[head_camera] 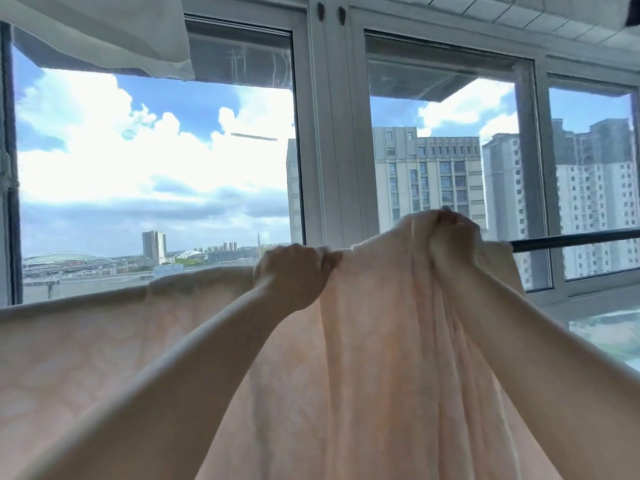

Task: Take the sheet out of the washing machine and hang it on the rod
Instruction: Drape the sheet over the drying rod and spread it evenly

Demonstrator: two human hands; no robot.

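Sheet [381,358]: pale peach, draped lower frame, bunched at centre right.
Left hand [294,271]: centre frame, pinching the sheet's top edge.
Right hand [450,237]: centre right, fisted on gathered folds.
Rod [575,241]: dark, bare at right edge, covered leftward.
Next step, likely: sliding the bunch rightward along bare rod, edge kept level.
Windows [332,133]: towers, cloud beyond.

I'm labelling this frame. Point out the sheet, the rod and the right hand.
sheet [374,358]: head view, on the bunched folds below the hands.
rod [575,240]: head view, on the bare dark stretch right of the sheet.
right hand [450,233]: head view, on the knuckles.
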